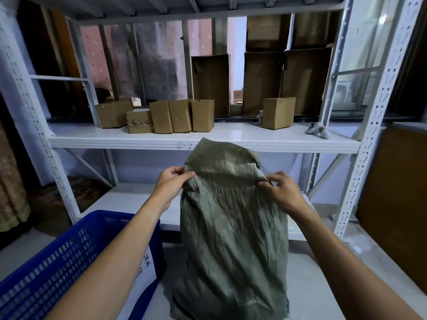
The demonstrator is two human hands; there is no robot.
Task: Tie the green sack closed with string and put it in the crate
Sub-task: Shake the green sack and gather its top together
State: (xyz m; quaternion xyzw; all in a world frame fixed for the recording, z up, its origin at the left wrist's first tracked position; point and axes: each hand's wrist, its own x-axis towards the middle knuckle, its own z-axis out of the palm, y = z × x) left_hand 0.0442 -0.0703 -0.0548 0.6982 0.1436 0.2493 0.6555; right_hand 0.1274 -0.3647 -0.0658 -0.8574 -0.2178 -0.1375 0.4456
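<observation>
Your left hand [172, 181] and right hand [280, 189] pinch the green sack [231, 227] at its upper edges, fingers clamped on cloth. Sack hangs between them, standing on the floor beside the blue crate [57, 262].

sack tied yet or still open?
Untied: green sack stands on the floor, left hand and right hand pinching its top edges; no string visible.

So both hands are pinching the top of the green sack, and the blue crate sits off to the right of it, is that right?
Not quite. The head view shows the blue crate to the left of the green sack, not the right. The left hand and right hand do both pinch its top.
</observation>
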